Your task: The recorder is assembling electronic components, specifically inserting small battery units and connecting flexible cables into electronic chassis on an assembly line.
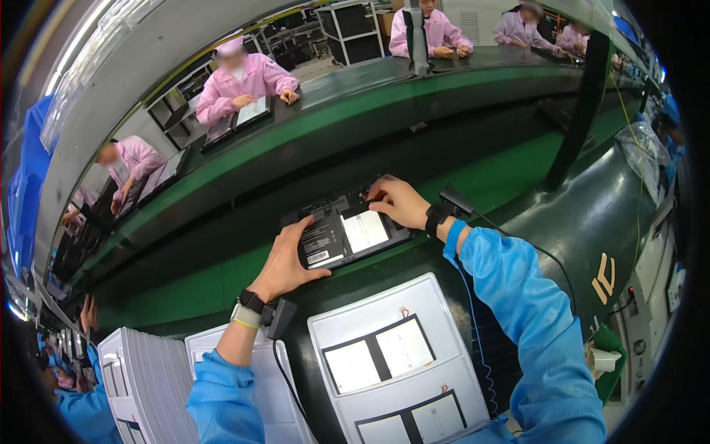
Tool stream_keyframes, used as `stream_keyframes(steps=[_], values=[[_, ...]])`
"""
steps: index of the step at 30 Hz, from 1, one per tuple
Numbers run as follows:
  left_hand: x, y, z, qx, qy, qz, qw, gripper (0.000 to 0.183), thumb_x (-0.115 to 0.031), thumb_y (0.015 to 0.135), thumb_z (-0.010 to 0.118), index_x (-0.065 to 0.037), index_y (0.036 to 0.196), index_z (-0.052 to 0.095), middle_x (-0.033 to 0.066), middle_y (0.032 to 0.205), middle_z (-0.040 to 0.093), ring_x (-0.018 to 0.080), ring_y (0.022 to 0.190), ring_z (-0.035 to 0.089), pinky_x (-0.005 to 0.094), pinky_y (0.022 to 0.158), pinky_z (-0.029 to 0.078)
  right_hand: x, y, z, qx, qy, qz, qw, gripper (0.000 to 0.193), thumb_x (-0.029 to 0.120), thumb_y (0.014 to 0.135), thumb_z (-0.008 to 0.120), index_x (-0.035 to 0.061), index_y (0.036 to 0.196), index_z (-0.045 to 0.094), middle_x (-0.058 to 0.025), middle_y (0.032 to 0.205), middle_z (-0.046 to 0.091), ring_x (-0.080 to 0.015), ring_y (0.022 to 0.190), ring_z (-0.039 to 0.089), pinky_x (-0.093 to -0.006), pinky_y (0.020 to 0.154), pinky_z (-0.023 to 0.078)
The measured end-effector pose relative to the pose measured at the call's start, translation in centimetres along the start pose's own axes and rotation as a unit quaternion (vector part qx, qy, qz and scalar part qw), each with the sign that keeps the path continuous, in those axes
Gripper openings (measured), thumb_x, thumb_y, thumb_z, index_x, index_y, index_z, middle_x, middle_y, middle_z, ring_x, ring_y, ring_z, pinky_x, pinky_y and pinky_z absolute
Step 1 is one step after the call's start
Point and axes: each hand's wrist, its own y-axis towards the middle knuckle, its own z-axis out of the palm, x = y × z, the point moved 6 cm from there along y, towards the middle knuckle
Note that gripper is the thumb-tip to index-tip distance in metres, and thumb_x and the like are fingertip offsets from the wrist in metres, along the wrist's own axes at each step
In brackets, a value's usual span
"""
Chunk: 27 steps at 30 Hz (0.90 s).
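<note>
A black laptop base (336, 209) with its inside exposed lies on the green bench in front of me. In it sits a flat battery (365, 231), partly white and partly black with a printed label. My left hand (281, 259) grips the base's left end, its thumb along the near edge and its fingers at the far left. At the far right part of the base, my right hand (399, 201) has its fingers bent down and pressed together by the battery's far edge. Whatever lies under those fingertips is hidden.
A white plastic tray (333, 324) with flat batteries stands close to me, beside a stack of similar trays (151, 370) at the left. Cables trail from both my wrists. Across the bench, people in pink (248, 78) work on laptops. A dark post (580, 111) rises at the right.
</note>
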Motion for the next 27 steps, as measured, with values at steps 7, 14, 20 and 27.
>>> stream_keyframes(steps=[7,14,20,27], values=[[0.8,0.0,-0.3,0.018,-0.023,0.001,1.0,0.106,-0.022,0.064,0.094,-0.001,0.153,0.04,0.0226,0.138,0.055,0.0385,0.129,0.053,0.0434,0.114,0.043,3.0,-2.1,1.8,0.151,-0.217,-0.086,0.961,0.111,0.05,0.063,0.096,-0.0071,0.142,0.044,-0.0302,0.155,0.035,-0.0439,0.146,0.036,-0.0443,0.123,0.034],[1.4,-0.1,-0.6,0.023,-0.017,0.013,1.0,0.104,-0.024,0.062,0.094,0.001,0.15,0.044,0.0223,0.139,0.055,0.037,0.131,0.051,0.0423,0.116,0.042,3.1,-1.5,2.3,0.153,-0.203,-0.084,0.963,0.111,0.053,0.063,0.096,-0.0107,0.139,0.045,-0.0317,0.154,0.034,-0.0459,0.145,0.035,-0.0451,0.122,0.034],[1.6,-0.4,-0.8,0.052,-0.009,-0.01,0.999,0.102,-0.024,0.062,0.093,0.001,0.149,0.045,0.0208,0.145,0.053,0.0376,0.137,0.046,0.0447,0.118,0.04,3.6,-1.5,2.8,0.159,-0.206,-0.088,0.962,0.11,0.052,0.064,0.095,-0.0116,0.138,0.046,-0.0316,0.152,0.035,-0.0457,0.144,0.036,-0.0451,0.122,0.034],[2.9,-2.5,1.0,0.156,0.152,-0.003,0.976,0.09,-0.051,0.096,0.067,-0.001,0.161,0.03,0.0232,0.169,0.022,0.0391,0.159,0.014,0.0486,0.129,0.016,4.0,-2.2,4.2,0.182,-0.292,-0.095,0.934,0.11,0.059,0.08,0.081,-0.0101,0.152,0.036,-0.0327,0.162,0.026,-0.0457,0.148,0.034,-0.0447,0.122,0.034]])
